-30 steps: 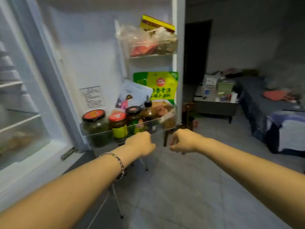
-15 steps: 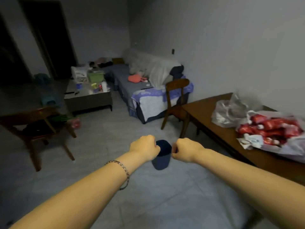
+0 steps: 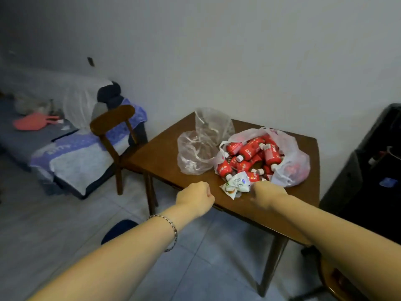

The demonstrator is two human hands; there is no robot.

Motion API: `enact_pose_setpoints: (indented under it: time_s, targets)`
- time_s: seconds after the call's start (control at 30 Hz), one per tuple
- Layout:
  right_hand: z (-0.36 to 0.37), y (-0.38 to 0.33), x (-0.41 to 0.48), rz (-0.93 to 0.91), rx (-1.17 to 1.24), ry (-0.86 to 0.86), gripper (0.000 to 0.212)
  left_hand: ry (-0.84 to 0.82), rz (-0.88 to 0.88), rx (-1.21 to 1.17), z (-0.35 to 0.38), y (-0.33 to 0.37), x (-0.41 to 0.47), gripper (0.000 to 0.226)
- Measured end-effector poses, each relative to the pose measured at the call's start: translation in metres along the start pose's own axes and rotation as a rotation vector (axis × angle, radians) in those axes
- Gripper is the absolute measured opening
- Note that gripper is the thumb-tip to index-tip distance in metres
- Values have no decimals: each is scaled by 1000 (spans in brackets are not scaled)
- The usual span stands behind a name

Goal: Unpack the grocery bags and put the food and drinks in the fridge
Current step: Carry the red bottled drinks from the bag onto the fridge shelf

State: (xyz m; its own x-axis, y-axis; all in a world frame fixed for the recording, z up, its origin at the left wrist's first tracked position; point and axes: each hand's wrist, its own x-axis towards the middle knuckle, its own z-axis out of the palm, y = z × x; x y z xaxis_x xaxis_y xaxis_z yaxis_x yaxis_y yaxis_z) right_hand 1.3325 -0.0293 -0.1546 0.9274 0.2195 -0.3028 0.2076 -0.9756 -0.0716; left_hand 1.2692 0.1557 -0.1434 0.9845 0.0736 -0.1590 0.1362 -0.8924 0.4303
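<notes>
Left hand [image 3: 195, 199]: fingers curled in a fist, empty, just off the table's [image 3: 162, 158] near edge.
Right hand [image 3: 268, 195]: over the table's near edge; fingers hidden, so I cannot tell the grip.
Risk: tugging the limp white bag [image 3: 291, 164] could send the round bottles [image 3: 249, 151] rolling off the smooth wooden table.
Bottles: glossy red, white-capped, heaped mid-table.
Packet [image 3: 237, 184]: crinkled green-white pouch near the table's front.

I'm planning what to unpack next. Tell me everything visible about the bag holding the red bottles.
The bag is thin, whitish, see-through plastic, crumpled and open at the top, slumped on the brown table near the wall. It is packed with red bottles with white caps. A clear bag lies against it.
</notes>
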Motion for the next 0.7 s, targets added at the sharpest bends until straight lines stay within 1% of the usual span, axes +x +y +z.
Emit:
enact_pose_setpoints:
  time_s: [0.1, 0.17, 0.27, 0.37, 0.5, 0.6, 0.63, 0.7]
  targets:
    - [-4, 32, 46, 132, 102, 42, 29, -6, 68, -76, 7, 16, 66, 16]
    - [2, 48, 77, 202, 200, 10, 29, -25, 90, -88, 17, 22, 108, 16]
    - [18, 75, 132, 280, 364, -35, 30, -102, 113, -63, 44, 32, 174, 14]
    - [30, 86, 176, 274, 425, -81, 30, -156, 149, 24, 67, 38, 224, 15]
    - [49, 96, 246, 217, 489, -115, 35, -165, 107, 46, 91, 45, 286, 16]
    - [64, 97, 283, 209, 439, -158, 65, -193, 103, 74, 106, 44, 313, 16]
    - [68, 98, 294, 196, 393, -169, 70, -198, 110, 87, 109, 43, 321, 16]
    - [72, 100, 313, 146, 292, -186, 70, -209, 139, 145, 113, 39, 336, 17]
